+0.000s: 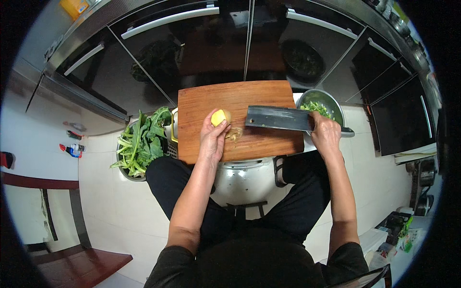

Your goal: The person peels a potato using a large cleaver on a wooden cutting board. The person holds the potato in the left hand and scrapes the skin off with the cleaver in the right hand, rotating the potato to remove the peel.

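A partly peeled potato or similar root with a yellow cut face (219, 117) rests in my left hand (213, 138), above the wooden cutting board (234, 95). My right hand (326, 132) grips the handle of a cleaver (278, 118), whose wide dark blade lies flat-side up over the board's right half, apart from the root. A small heap of brownish peelings (234, 134) is on the board beside my left fingers. Right of the board, a metal bowl (338, 106) of chopped green pieces (317, 108) stands partly behind my right hand.
Leafy green vegetables (144, 140) fill a container left of the board. A rounded metal vessel (245, 183) is below the board, between my knees. Black cabinet doors (216, 46) with silver handles stand ahead. Spray bottles (73, 150) are at the left; a dark red wooden surface (83, 264) lies lower left.
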Tool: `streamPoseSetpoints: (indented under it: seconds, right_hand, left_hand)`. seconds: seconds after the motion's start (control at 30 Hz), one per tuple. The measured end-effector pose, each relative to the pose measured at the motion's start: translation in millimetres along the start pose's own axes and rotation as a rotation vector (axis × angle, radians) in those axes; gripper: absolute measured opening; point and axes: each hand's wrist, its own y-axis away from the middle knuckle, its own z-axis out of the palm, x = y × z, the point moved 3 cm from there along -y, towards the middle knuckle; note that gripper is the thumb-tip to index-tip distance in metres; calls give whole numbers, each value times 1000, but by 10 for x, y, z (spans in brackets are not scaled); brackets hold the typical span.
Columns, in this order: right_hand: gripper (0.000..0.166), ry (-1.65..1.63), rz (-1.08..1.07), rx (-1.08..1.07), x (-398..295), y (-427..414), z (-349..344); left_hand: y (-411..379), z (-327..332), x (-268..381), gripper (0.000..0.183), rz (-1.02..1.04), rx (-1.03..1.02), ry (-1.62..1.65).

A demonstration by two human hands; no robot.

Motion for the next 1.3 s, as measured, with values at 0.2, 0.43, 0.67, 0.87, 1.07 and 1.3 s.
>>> streamPoseSetpoints:
  seconds: [0.2, 0.43, 0.67, 0.87, 1.07, 1.3]
  right_hand:
    - [17, -516, 323, -96, -128, 164, 29]
    - [20, -1094, 418, -68, -697, 330, -143]
    - [12, -1300, 354, 30, -948, 240, -307]
    - [17, -799, -9, 238, -1181, 231, -300]
    - [50, -551, -374, 390, -1679, 381, -359]
    - [50, -473, -472, 302, -1962, 517, -331]
  left_hand:
    - [71, 17, 41, 48, -3, -52, 139]
    - [217, 51, 167, 43, -79, -118, 245]
    - [311, -7, 245, 47, 15, -127, 156]
    - [337, 5, 245, 50, 26, -157, 112]
    - [372, -158, 64, 44, 8, -69, 259]
    - [417, -52, 119, 44, 70, -235, 78]
